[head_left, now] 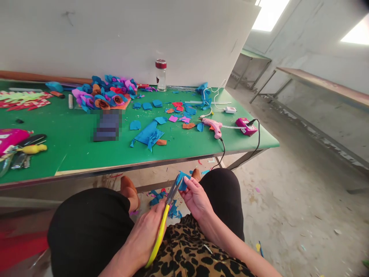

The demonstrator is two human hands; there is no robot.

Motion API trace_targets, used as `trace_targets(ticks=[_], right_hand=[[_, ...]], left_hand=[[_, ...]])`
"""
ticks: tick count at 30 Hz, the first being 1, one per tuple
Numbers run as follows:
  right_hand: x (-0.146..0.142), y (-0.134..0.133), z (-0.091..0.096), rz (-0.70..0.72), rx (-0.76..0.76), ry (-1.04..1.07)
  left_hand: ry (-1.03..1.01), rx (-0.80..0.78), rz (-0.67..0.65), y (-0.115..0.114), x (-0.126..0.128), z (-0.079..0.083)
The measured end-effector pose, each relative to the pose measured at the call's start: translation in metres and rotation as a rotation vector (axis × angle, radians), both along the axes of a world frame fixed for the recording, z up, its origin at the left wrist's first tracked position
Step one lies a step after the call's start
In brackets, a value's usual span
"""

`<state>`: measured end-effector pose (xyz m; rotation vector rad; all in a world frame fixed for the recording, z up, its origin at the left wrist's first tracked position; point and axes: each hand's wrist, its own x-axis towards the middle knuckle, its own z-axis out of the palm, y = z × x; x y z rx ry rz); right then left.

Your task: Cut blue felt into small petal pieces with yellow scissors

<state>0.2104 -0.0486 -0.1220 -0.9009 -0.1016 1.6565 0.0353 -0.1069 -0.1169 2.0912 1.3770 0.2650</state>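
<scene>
My left hand (148, 229) is closed round the yellow handle of a pair of scissors (162, 227), held over my lap with the blades pointing away from me. Between the thumb and fingers of my right hand (197, 195) is a small piece of blue crepe paper (183, 180). The scissor blades reach the paper and lie against it, slightly apart at the tips. Part of the paper is hidden behind the blades and my fingers. Below, blue scraps (173, 209) lie on the floor between my feet.
A green-topped table (95, 154) stands ahead, bearing paper flowers (103, 92), cut blue pieces (148, 132), a pink glue gun (212, 126) with a hanging cord, a pink power socket (246, 126) and a lidded glass bottle (161, 77). A bench (323, 82) stands at right.
</scene>
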Motion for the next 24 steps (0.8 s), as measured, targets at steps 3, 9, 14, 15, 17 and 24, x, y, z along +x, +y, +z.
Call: trace_targets(ticks=[3,9,14,15,17,24], right_hand=[[0.0012,0.0003,-0.0010,-0.019,-0.009,0.018],[0.0041,0.0021,0.0013,-0.047,0.001,0.042],[0.0021,0.0017,0.0017,-0.054,0.025,0.016],[0.0016,0.0015,0.0015,-0.046,0.027,0.014],[0.0008,0.0008,0.0009,-0.028,0.032,0.012],[0.0005,-0.0010,-0.0003,-0.021,0.031,-0.001]], left_hand=[[0.013,-0.005,0.004,0.0014,0.0012,0.0006],[-0.030,0.002,-0.003,0.0003,-0.0015,-0.0011],[0.016,-0.002,-0.022,0.0005,-0.0013,-0.0012],[0.020,-0.002,-0.023,0.0008,-0.0015,-0.0015],[0.017,0.004,-0.023,0.0015,-0.0017,-0.0020],[0.001,0.009,-0.010,0.0031,0.0025,-0.0005]])
